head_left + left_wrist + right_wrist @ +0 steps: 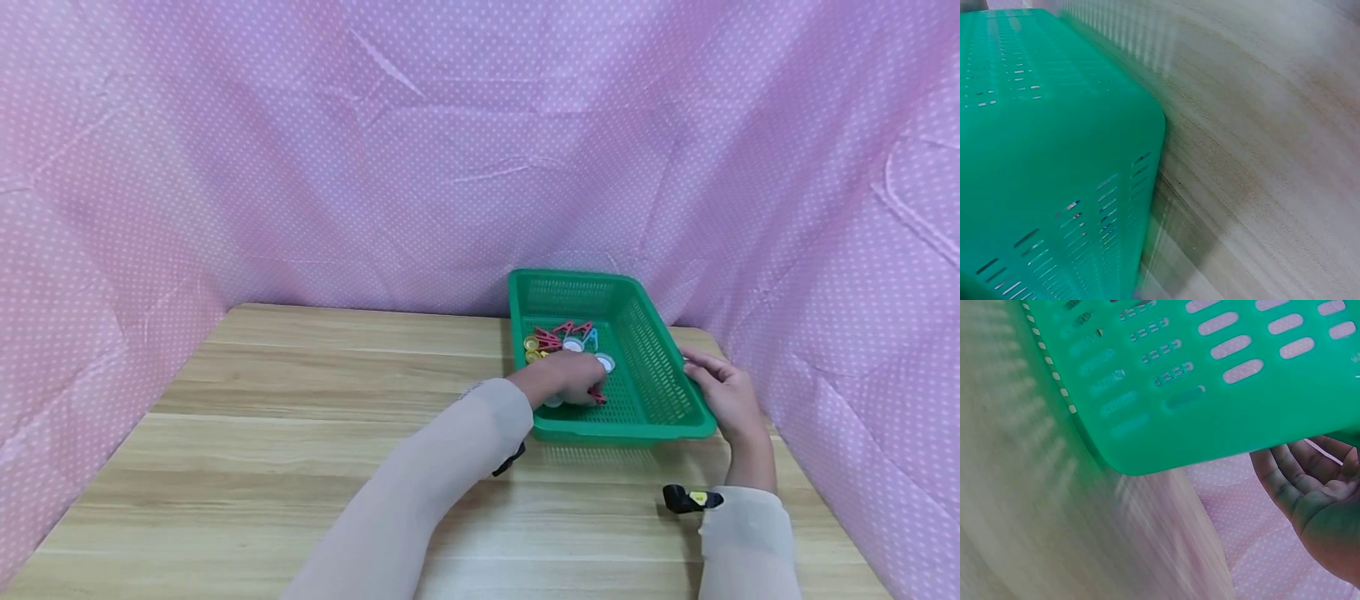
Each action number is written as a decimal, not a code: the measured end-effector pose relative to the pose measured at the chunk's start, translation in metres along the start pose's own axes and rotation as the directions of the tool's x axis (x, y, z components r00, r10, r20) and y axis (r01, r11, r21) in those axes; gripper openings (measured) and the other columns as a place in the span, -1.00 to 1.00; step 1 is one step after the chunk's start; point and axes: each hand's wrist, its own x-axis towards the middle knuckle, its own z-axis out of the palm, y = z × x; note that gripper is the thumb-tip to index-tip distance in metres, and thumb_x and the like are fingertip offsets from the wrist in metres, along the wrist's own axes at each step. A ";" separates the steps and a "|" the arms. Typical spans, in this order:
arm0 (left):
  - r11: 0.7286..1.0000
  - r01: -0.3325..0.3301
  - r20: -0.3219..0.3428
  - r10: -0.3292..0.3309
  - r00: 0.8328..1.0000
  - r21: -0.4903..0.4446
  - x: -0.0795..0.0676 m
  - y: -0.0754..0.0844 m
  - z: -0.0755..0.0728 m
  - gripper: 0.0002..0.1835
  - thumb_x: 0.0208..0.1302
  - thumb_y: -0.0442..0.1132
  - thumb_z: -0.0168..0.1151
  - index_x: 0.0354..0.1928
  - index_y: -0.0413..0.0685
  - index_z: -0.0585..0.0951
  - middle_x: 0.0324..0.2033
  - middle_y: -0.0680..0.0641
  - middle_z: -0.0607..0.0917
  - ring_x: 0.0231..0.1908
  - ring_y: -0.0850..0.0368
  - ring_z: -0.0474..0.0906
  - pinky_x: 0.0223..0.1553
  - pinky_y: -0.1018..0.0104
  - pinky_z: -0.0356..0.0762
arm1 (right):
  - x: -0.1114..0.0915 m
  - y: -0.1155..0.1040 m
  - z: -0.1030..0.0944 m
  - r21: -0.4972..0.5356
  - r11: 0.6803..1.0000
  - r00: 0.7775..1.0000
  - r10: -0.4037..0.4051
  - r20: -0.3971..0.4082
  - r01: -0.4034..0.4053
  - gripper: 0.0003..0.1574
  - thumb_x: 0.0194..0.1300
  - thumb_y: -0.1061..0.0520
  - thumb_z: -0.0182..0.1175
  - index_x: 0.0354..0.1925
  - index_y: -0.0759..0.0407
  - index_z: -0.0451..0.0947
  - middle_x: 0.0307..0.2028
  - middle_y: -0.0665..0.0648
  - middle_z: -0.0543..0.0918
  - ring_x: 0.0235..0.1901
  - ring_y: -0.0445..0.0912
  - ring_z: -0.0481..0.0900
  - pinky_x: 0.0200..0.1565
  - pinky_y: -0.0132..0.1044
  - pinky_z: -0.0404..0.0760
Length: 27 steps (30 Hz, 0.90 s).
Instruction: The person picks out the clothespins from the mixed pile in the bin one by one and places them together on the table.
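- On the left side, the wooden table is lying under everything, and a pale sleeve is slanting above it toward the basket.
- The green basket is standing at the far right part of the table; whether its bottom is resting fully flat, I cannot tell.
- Inside, near the left wall, two yellow caps are lying beside several red pegs, which are crowding together.
- A white lid is lying next to these pegs, just beyond the left hand.
- This hand is resting low inside the basket, and a red peg is showing at its fingertips. The fingers are mostly hiding, so I cannot tell whether they are pinching it.
- In my judgement, such small mixed things are needing a light touch: one piece at a time, without dragging its neighbours.
- A blue peg is lying beside the white lid, and a second lid is sitting just beside the knuckles, so a careless turn could be pushing it.
- The right hand is holding the basket's right rim narrowly, with bent fingers. A steady hold is probably helping most; pulling could be sliding the contents.
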 end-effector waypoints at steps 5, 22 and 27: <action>1.000 -0.027 -0.019 0.027 0.999 0.014 0.002 0.003 0.000 -0.66 0.48 -0.03 0.21 -0.49 0.08 0.45 -0.58 0.10 0.38 -0.52 0.25 0.29 -0.47 0.40 0.22 | -0.001 0.000 0.000 -0.015 1.000 1.000 0.000 0.000 0.000 -0.42 0.50 0.06 0.22 0.34 0.33 0.49 -0.14 -0.40 0.67 -0.29 -0.37 0.66 -0.29 -0.52 0.64; 0.994 -0.084 -0.157 0.095 0.983 0.075 -0.016 0.000 -0.014 -0.73 0.42 -0.11 0.19 -0.42 0.03 0.38 -0.52 0.08 0.37 -0.53 0.26 0.18 -0.46 0.41 0.17 | -0.002 -0.001 0.000 0.005 1.000 1.000 0.018 0.007 -0.018 -0.40 0.49 0.01 0.23 0.35 0.29 0.49 -0.13 -0.37 0.68 -0.29 -0.35 0.68 -0.29 -0.50 0.65; 0.994 -0.100 -0.199 0.105 0.974 0.036 -0.024 -0.007 -0.022 -0.77 0.40 -0.16 0.20 -0.42 0.01 0.42 -0.49 0.09 0.42 -0.48 0.26 0.24 -0.41 0.42 0.21 | -0.003 -0.002 0.000 -0.015 1.000 1.000 0.021 0.011 -0.021 -0.37 0.50 0.00 0.23 0.37 0.30 0.47 -0.12 -0.38 0.66 -0.29 -0.36 0.67 -0.29 -0.50 0.65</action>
